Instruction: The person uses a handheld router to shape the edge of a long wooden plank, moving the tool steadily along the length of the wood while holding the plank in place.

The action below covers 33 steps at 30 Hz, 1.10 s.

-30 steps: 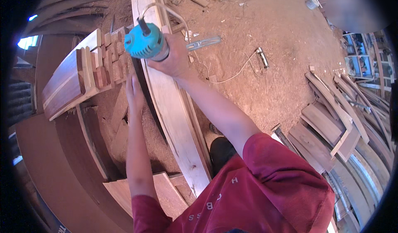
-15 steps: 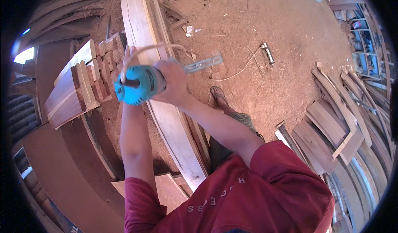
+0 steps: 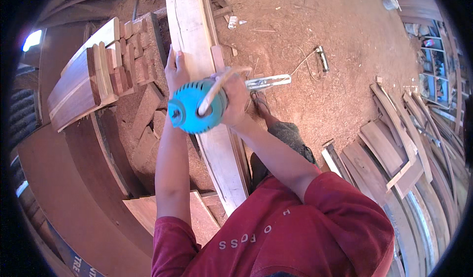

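Observation:
A teal corded trim router [image 3: 194, 108] is upright over the pale wooden beam [image 3: 224, 171], its round motor end toward me and its cord looping over the top. My right hand [image 3: 234, 94] is wrapped around the router's right side. From the tool a slotted metal guide bar [image 3: 268, 82] sticks out past the beam's right edge. My left hand [image 3: 177, 72] grips the beam's left edge, just beyond the router, with fingertips pointing away from me. The router's body hides the cutting end and part of my left wrist.
Stacked curved boards [image 3: 79, 92] stand at left, beside a large brown panel [image 3: 74, 178]. Many wood pieces [image 3: 374, 163] lie at right. A power strip [image 3: 322, 58] and its cable rest on the sawdust-covered floor. My sandalled foot [image 3: 261, 104] is right of the beam.
The view has shifted, so the beam sits farther right in it. The router has moved right, more over the beam, with its guide bar. Both hands keep their holds.

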Tool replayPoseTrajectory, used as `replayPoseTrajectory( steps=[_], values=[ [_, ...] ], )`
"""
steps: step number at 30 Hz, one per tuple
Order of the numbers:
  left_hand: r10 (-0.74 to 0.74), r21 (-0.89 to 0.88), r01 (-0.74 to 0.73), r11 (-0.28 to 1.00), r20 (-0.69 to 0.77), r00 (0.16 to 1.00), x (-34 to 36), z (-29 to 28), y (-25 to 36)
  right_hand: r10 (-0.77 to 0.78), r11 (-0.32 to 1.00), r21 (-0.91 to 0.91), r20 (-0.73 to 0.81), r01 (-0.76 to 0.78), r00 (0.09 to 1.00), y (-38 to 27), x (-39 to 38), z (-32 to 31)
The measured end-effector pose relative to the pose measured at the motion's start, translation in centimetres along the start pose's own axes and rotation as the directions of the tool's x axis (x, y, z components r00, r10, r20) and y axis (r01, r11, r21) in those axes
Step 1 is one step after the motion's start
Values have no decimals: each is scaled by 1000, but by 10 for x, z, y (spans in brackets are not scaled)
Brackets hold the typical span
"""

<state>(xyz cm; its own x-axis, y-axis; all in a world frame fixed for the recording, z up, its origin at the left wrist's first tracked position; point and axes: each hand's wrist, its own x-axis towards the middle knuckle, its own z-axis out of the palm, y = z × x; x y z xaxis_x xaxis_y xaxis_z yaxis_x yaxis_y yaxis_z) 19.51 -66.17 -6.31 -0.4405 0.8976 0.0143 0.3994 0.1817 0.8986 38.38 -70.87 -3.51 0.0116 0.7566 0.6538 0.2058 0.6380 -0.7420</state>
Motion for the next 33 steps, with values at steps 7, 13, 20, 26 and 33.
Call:
replayPoseTrajectory(
  steps=[7, 13, 20, 26, 33],
  values=[
    [120, -234, -89, 968, 125, 985, -2, -3, -43, -3, 998, -62, -2, 3, 1000, 44, 52, 36],
    [-10, 115, 13, 993, -26, 1000, 0, -7, 2, 30, 999, -40, -29, -31, 999, 69, 118, 73],
    [-104, 54, 103, 993, 13, 994, 1, -6, 32, -47, 997, -67, -87, 41, 995, 134, 194, 122],
    [-109, 98, 109, 989, -12, 994, 4, -7, 34, -18, 998, -57, -45, 15, 999, 175, 261, 159],
    [-109, 198, 105, 974, 7, 994, 8, -11, 36, -20, 996, -86, -92, 12, 996, 225, 332, 208]
  ],
)
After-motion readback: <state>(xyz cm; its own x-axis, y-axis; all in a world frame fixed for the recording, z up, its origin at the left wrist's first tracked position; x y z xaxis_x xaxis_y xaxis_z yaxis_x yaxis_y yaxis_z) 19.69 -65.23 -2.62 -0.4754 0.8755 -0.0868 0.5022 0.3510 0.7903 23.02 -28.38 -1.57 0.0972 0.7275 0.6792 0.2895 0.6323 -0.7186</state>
